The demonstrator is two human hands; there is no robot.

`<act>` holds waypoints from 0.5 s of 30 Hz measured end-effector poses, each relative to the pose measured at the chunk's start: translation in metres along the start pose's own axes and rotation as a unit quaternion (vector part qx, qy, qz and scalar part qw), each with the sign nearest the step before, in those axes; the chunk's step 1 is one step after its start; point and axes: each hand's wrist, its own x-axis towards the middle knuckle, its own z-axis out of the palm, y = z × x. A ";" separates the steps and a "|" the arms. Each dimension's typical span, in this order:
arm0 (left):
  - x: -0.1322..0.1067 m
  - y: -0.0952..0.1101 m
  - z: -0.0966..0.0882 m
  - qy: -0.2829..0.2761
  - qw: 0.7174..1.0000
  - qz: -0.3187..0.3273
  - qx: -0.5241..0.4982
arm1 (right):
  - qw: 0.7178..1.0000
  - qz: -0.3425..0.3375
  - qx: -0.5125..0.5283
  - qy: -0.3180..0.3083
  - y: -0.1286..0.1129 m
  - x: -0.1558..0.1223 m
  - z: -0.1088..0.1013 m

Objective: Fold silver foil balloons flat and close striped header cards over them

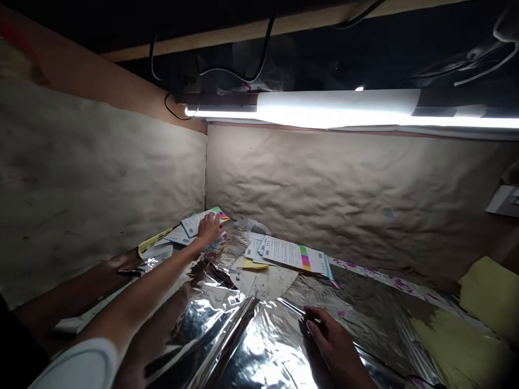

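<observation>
My left hand [210,229] lies palm down on printed sheets with barcodes and rainbow-coloured edges [198,222] in the far corner. More of these sheets [286,255] fan out to its right, beside a yellow note [252,263] and a pale round disc [263,282]. All of them rest on crumpled silver foil [251,346]. Near the bottom of the view, my right hand [328,337] has its fingers curled on a raised fold of that foil. A darker forearm [77,289] lies along the left; it may be a reflection or another person's arm.
Brown kraft paper covers both walls, which meet in a corner behind the sheets. A fluorescent tube [344,112] and loose black cables [239,70] run overhead. A crumpled clear plastic bag [252,226] sits at the back, and yellow cloth [490,294] lies at the right.
</observation>
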 end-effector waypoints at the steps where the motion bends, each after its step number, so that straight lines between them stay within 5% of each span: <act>1: -0.011 -0.003 -0.001 -0.011 0.999 0.047 -0.001 | 1.000 -0.003 -0.004 -0.001 0.000 -0.001 -0.001; 4: -0.046 -0.023 -0.002 -0.037 0.990 0.139 0.007 | 1.000 -0.010 -0.013 0.004 -0.007 -0.002 -0.002; 8: -0.063 -0.050 0.002 -0.026 0.991 0.130 0.027 | 0.998 -0.048 0.018 -0.034 -0.048 0.018 0.018; 11: -0.058 -0.059 0.007 -0.020 0.993 0.110 0.029 | 0.989 -0.029 0.088 -0.113 -0.088 0.063 0.059; 15: -0.053 -0.063 0.016 -0.027 0.996 0.081 0.027 | 0.987 0.020 0.131 -0.093 -0.124 0.145 0.123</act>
